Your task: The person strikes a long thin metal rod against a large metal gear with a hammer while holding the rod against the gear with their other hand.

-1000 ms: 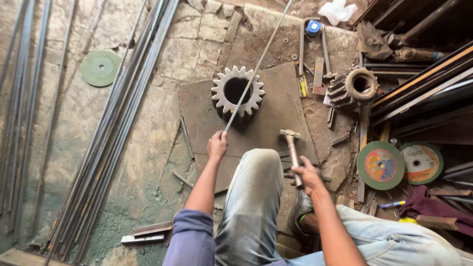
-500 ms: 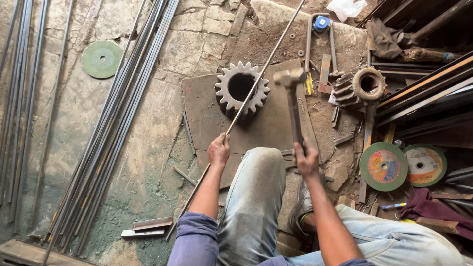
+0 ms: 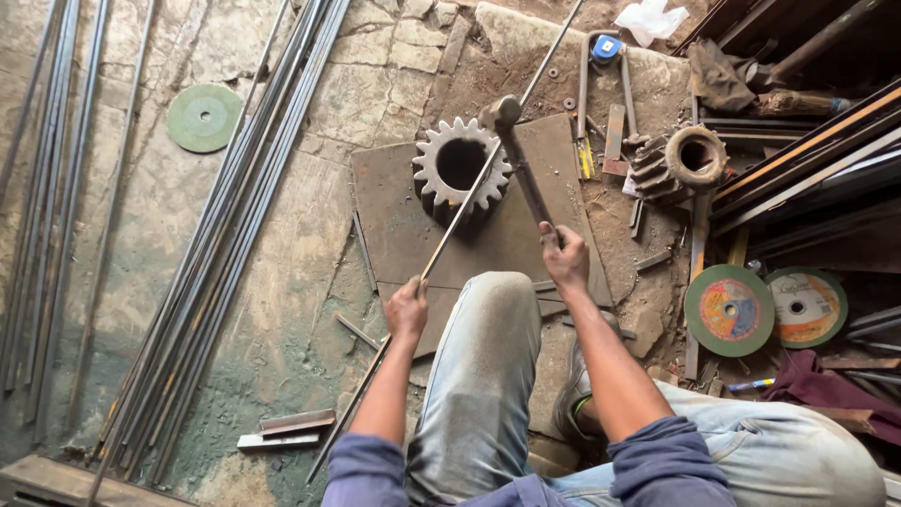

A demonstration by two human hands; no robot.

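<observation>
Our left hand is closed around a long thin steel rod, and our right hand is wrapped tight on the handle of a hammer. The rod runs diagonally across the toothed gear, resting over its bore. We judge this to be the striking step: the hammer head sits just above the gear's right rim, almost on the rod. The next blow needs the rod held steady over the gear.

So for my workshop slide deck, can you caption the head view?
Left hand steadies a thin steel rod across a toothed gear while the right hand holds a hammer over it.
</observation>
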